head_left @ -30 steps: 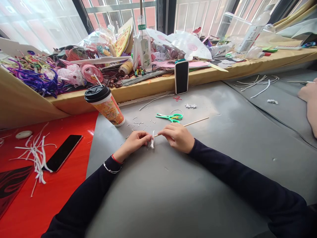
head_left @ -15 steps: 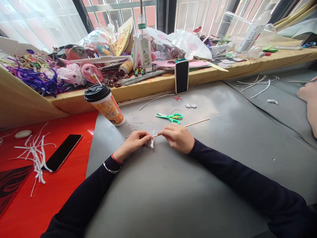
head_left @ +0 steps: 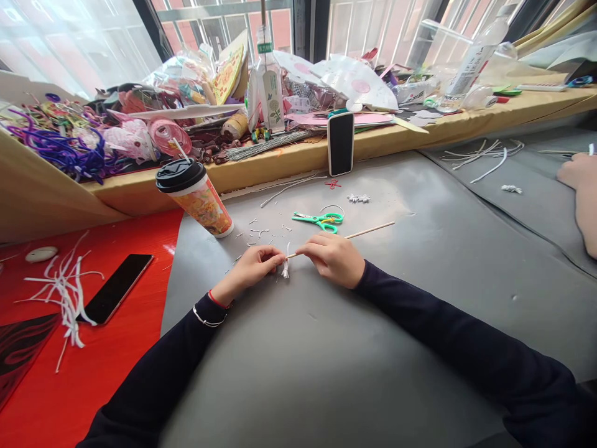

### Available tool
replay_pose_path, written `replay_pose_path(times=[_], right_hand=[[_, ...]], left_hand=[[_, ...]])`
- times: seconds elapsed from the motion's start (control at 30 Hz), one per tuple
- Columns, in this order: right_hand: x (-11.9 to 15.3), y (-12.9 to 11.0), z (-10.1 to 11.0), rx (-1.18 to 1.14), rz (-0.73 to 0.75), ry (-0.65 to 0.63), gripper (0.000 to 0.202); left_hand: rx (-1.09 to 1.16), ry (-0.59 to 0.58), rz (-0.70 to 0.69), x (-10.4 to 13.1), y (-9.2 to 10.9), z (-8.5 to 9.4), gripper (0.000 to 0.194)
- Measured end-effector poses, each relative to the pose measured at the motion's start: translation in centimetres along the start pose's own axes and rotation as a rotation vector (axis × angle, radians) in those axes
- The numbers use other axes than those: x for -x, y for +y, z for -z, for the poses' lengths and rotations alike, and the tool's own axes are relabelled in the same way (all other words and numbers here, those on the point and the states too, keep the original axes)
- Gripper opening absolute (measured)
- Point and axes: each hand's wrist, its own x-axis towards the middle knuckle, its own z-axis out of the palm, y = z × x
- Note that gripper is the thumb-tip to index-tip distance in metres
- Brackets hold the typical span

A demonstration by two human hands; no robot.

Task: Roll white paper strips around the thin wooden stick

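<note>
Between finger and thumb, my left hand [head_left: 258, 264] pinches a small piece of knotted white cord [head_left: 286, 267] whose frayed ends hang toward the grey mat. My right hand [head_left: 333, 258] is closed around a thin wooden stick [head_left: 373, 229]. The stick's tip meets the white cord beside my left fingertips; whether it goes into the knot is too small to tell. Just beyond my right hand lie green-handled scissors [head_left: 326, 219]. Short white cord clippings [head_left: 260, 233] are scattered past my left hand, and a white knotted piece [head_left: 358, 198] rests farther back.
A lidded paper cup [head_left: 198, 196] stands at the mat's left edge. Left of it, a black phone [head_left: 119, 289] and loose white cords [head_left: 69, 298] lie on the red surface. An upright phone [head_left: 341, 144] leans on the cluttered sill. Another person's hand [head_left: 581, 177] is at the far right.
Both my hands hold the same grip on cord and stick. The view has shifted very slightly. At the far right, the other person's hand has moved a little, with a white tip now showing above it.
</note>
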Motion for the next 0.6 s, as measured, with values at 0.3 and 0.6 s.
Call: replay_pose_path(times=[0.3,0.6], right_hand=[[0.00,0.00,0.04,-0.012,0.001,0.002,0.026],[0.03,0.03,0.05,-0.013,0.000,0.014,0.026]], left_hand=[[0.004,0.034,0.029,-0.01,-0.04,0.03,0.034],[0.015,0.034,0.051,0.02,0.18,0.07,0.032]])
